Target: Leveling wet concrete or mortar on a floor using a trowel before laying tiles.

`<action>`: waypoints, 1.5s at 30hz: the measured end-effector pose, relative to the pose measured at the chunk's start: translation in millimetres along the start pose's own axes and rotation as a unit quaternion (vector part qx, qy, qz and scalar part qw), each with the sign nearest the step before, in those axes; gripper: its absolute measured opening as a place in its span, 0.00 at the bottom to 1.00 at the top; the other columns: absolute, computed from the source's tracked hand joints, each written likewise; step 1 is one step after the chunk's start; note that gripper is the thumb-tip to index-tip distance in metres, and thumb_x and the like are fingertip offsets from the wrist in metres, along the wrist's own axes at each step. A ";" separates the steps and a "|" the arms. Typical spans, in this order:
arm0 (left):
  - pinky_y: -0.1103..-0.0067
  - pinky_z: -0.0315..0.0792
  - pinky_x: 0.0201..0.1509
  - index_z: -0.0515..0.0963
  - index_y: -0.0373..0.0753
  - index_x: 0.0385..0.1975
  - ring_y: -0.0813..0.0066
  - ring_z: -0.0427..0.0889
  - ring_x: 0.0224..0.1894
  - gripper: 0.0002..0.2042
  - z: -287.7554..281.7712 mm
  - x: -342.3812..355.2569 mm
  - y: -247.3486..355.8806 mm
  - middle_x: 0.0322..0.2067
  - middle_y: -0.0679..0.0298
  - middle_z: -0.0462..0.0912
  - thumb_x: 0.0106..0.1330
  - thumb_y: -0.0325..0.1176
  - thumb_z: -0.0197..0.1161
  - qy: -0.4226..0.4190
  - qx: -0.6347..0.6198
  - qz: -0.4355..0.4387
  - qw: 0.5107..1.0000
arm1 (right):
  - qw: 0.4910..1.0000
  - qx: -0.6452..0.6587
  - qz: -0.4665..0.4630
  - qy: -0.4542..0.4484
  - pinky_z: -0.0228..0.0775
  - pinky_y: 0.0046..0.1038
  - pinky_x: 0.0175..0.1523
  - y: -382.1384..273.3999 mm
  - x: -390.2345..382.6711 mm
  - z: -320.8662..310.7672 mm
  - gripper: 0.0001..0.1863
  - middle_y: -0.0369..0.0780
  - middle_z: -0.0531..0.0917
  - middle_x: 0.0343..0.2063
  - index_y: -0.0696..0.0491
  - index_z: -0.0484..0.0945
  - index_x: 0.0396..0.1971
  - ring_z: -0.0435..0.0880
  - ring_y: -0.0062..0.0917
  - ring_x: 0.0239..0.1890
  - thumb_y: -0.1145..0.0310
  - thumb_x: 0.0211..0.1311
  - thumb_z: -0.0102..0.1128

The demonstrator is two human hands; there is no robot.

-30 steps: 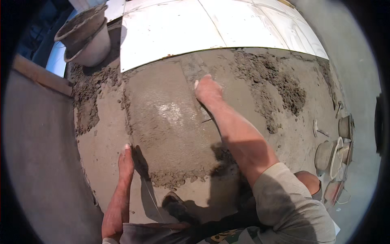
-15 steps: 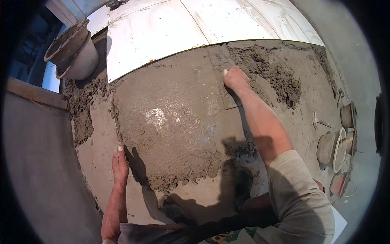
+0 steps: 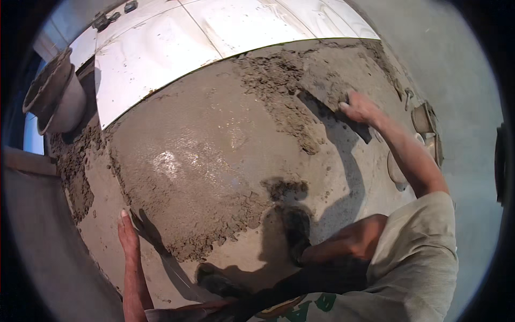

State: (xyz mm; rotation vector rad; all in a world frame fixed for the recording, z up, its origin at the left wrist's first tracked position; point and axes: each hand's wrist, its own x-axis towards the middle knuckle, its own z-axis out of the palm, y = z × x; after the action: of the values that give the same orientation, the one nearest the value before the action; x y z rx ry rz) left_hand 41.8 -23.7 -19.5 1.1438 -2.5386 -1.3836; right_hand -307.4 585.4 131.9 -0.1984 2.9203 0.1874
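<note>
My right hand [image 3: 362,107] is closed around a flat rectangular plastering trowel [image 3: 324,88], its blade smeared with grey mortar. The blade is raised and tilted over the right part of the floor and casts a dark shadow. Left of it spreads a wet, smoothed bed of mortar [image 3: 188,129], shiny in the middle and crumbly along its near edge. Rough mortar clumps [image 3: 279,80] lie between that bed and the trowel. At the bed's left side my left hand [image 3: 127,236] hangs with fingers stretched out, holding nothing.
White tiles [image 3: 161,48] border the far side of the mortar. Stacked buckets [image 3: 67,102] stand at the far left, beside a grey wall [image 3: 43,231]. More buckets [image 3: 396,167] lie at the right near another wall [image 3: 456,80]. My boots [image 3: 296,228] are near the bed's front edge.
My right hand has lifted the trowel off the smoothed bed and swung it right, past the rough clumps. The view has shifted right. My left hand stays at the bed's left side.
</note>
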 end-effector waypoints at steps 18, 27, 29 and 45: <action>0.69 0.53 0.69 0.62 0.26 0.61 0.55 0.59 0.67 0.35 1.3 -19.0 13.1 0.63 0.45 0.63 0.71 0.56 0.43 0.015 0.048 -0.071 0.996 | 0.866 0.458 0.170 -0.108 0.73 0.35 0.35 -26.6 -143.2 166.9 0.17 0.44 0.81 0.23 0.59 0.77 0.37 0.81 0.32 0.26 0.59 0.58 0.57; 0.70 0.54 0.68 0.62 0.27 0.62 0.55 0.62 0.65 0.34 3.9 -25.1 26.3 0.61 0.43 0.64 0.71 0.55 0.44 0.028 0.056 0.011 0.998 | 0.767 0.592 0.205 -0.136 0.59 0.22 0.15 0.7 -157.5 134.9 0.13 0.35 0.73 0.12 0.57 0.74 0.30 0.68 0.18 0.09 0.61 0.63 0.56; 0.69 0.54 0.68 0.62 0.27 0.62 0.54 0.61 0.65 0.34 -2.6 -30.4 30.9 0.62 0.42 0.63 0.70 0.56 0.43 0.040 0.056 -0.013 0.998 | 0.754 0.612 0.193 -0.142 0.60 0.22 0.16 -4.4 -161.8 145.0 0.13 0.35 0.73 0.12 0.57 0.74 0.31 0.69 0.18 0.09 0.61 0.63 0.56; 0.70 0.55 0.68 0.63 0.27 0.61 0.56 0.62 0.65 0.32 -7.3 -31.6 27.8 0.61 0.45 0.65 0.72 0.53 0.43 0.034 0.056 0.008 0.998 | 0.694 0.679 0.090 -0.223 0.61 0.19 0.18 -42.9 -163.4 112.9 0.12 0.35 0.75 0.13 0.54 0.70 0.31 0.71 0.17 0.11 0.60 0.62 0.56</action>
State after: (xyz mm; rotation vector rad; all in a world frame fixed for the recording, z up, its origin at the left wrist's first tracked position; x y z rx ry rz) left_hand 51.2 -0.2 14.9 1.1621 -2.6008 -1.1926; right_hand -120.4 578.6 52.7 0.3315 1.8637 -1.5765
